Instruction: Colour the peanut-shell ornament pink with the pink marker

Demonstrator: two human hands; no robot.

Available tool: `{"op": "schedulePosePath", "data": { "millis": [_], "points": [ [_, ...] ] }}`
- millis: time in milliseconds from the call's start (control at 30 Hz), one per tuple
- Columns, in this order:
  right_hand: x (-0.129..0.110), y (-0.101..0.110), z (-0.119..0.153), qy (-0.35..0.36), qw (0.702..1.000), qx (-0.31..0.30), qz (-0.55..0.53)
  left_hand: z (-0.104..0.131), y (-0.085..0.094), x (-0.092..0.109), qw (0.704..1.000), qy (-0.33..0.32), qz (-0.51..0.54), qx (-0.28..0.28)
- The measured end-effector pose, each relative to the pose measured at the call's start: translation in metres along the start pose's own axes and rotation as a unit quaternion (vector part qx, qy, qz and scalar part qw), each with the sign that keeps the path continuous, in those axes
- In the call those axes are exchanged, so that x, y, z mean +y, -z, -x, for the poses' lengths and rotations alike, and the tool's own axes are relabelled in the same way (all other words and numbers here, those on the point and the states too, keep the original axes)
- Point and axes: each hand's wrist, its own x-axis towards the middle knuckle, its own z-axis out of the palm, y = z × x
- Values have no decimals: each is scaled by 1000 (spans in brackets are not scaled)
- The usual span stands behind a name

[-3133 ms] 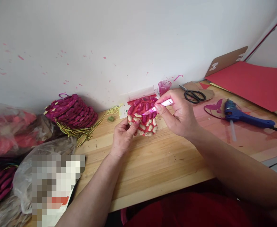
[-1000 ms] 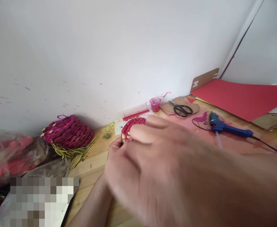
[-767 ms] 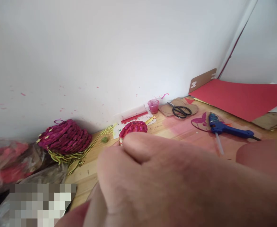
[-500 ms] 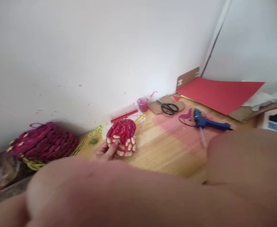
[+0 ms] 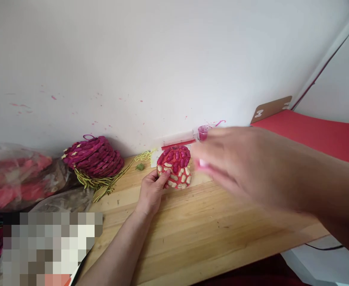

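My left hand [image 5: 153,186] grips the lower left edge of a round red piece [image 5: 174,170] covered with peanuts, its thumb on top. The upper peanuts are painted magenta and the lower ones are bare and pale. Close to the piece's right side, my right hand [image 5: 231,159] is smeared by motion. Something small, pink and white, shows at its fingers, too blurred to name. Just behind that hand, a clear cup of pink paint [image 5: 203,132] stands against the wall.
A magenta coiled stack [image 5: 98,157] with yellow strings lies at the left, beside plastic bags [image 5: 16,174]. A green lump [image 5: 139,167] rests on the wooden table [image 5: 174,238]. Red sheet [image 5: 314,133] and cardboard [image 5: 271,108] are at the right. A red strip [image 5: 179,144] lies by the wall.
The view has shifted, and the large blurred arm no longer covers the foreground. My right hand now shows beside the peanut piece, hiding the scissors and glue gun area. My left hand still holds the piece.
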Motion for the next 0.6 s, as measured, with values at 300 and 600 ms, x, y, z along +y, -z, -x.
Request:
{"op": "schedulePosePath", "data": {
  "millis": [300, 600],
  "points": [
    [134, -42, -61, -293, 949, 39, 112, 3, -2, 6, 998, 35, 49, -6],
    [178, -82, -69, -442, 881, -78, 150, 6, -3, 9, 998, 44, 37, -15]
  ]
}}
